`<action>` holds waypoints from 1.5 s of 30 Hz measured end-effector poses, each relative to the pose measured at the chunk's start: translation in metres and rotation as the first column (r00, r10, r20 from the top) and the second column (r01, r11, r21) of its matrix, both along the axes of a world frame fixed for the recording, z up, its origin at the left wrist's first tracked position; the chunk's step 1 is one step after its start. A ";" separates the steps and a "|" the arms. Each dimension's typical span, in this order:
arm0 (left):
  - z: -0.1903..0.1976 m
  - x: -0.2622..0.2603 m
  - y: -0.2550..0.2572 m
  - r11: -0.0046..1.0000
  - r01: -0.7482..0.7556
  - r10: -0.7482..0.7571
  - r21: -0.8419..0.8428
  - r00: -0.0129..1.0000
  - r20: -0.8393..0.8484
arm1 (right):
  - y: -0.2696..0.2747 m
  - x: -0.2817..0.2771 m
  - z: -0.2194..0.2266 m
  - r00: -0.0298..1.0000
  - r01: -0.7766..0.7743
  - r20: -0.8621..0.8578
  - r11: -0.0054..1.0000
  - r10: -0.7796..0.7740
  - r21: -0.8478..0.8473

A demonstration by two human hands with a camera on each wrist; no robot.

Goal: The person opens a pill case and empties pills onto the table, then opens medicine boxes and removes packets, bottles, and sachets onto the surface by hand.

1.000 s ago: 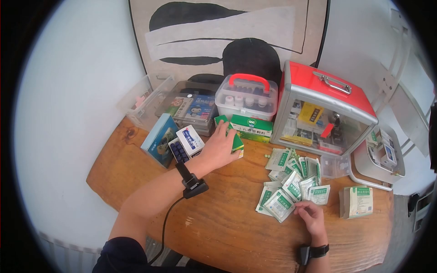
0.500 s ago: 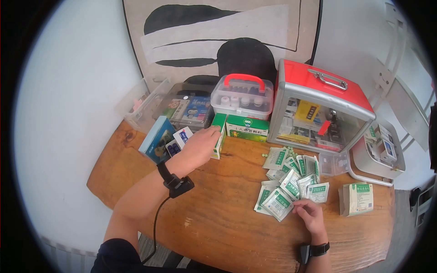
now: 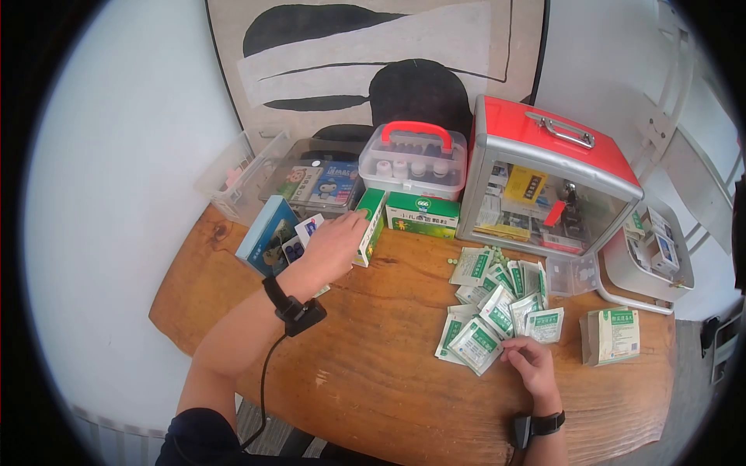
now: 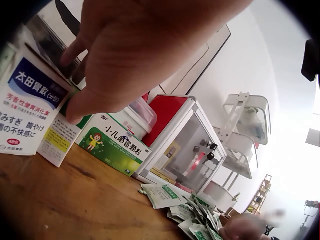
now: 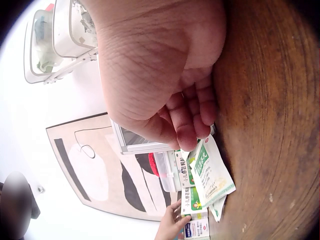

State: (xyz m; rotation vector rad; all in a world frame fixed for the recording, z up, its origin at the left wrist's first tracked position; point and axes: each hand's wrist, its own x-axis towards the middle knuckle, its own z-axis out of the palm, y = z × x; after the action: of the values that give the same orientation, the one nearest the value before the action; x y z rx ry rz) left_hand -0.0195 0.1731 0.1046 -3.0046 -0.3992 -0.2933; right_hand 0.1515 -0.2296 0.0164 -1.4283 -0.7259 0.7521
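My left hand (image 3: 336,250) grips a green-and-white medicine box (image 3: 372,224) standing on the table, thumb at its near end and fingers over its top. Beside it on the right is a second green medicine box (image 3: 423,215) with a child printed on it, seen also in the left wrist view (image 4: 114,145). Close by the left hand, a white medicine box (image 4: 37,102) with a blue label is partly covered by it in the head view. My right hand (image 3: 533,368) rests on the table, fingers loosely curled, fingertips at the edge of a sachet (image 3: 475,347) in a pile.
A blue box (image 3: 268,235) stands at the left. Behind are clear bins (image 3: 241,179), a red-handled case (image 3: 413,161) of bottles and a red-topped cabinet (image 3: 556,179). Small green pieces (image 3: 497,253) lie by the sachets. An opened carton (image 3: 611,335) and a white tray (image 3: 649,252) are at right.
My left hand has brought the green medicine box leftward and turned it from a slant to stand beside the second one. The right hand has stayed by the sachets.
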 end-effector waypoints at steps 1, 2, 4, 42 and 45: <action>-0.003 -0.001 -0.001 1.000 0.001 -0.001 0.001 1.000 0.000 | -0.001 0.000 0.000 1.000 0.000 -0.001 1.000 0.000 -0.016; -0.007 -0.001 -0.002 1.000 -0.008 0.009 -0.023 1.000 0.022 | 0.000 0.000 0.001 1.000 0.000 -0.001 1.000 0.000 -0.015; -0.005 -0.002 -0.009 0.999 -0.019 0.021 -0.044 0.999 0.044 | 0.002 -0.002 0.003 1.000 0.006 0.005 1.000 -0.006 0.000; -0.007 -0.051 -0.010 0.989 -0.148 0.149 -0.023 0.984 0.100 | 0.001 0.000 0.002 1.000 0.005 -0.001 1.000 -0.005 -0.012; -0.014 -0.060 -0.013 0.988 -0.156 0.154 0.018 0.985 0.078 | 0.001 0.001 -0.001 1.000 0.004 0.009 1.000 -0.003 -0.009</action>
State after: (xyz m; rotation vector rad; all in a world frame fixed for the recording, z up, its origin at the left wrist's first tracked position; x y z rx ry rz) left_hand -0.0793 0.1600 0.0905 -2.9239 -0.6283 -0.3973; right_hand 0.1528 -0.2288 0.0152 -1.4411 -0.7278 0.7473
